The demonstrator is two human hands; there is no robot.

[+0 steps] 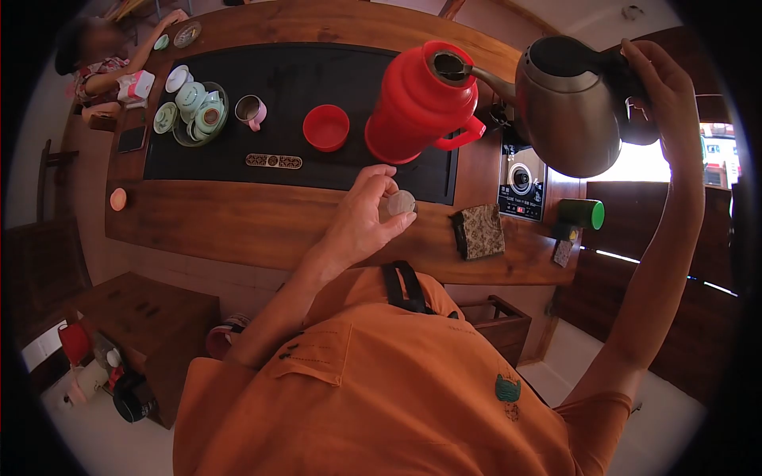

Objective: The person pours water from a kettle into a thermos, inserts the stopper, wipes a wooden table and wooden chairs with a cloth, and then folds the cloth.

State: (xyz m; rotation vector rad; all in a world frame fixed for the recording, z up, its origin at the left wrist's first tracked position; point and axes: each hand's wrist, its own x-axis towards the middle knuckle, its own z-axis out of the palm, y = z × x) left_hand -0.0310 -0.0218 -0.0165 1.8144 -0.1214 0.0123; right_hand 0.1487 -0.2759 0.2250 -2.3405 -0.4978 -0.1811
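My right hand point(665, 83) is closed around the black handle of a steel electric kettle point(565, 115), raised at the right above the table. The kettle's spout reaches the open mouth of a red thermos flask point(414, 111). Whether water is flowing cannot be made out. Between the thumb and fingers of my left hand point(357, 218) is a round, pale stopper point(401, 204), held in front of the flask near the table's edge. A red plastic cup point(326, 128) stands on the black tea tray point(278, 87), left of the flask.
A glass bowl of pale green teaware point(198, 115) and a pink mug point(251, 111) are on the left. At right are an electric hob point(521, 178), a folded patterned cloth point(479, 232) and a green canister point(581, 213). Another person point(99, 63) sits at the far left corner.
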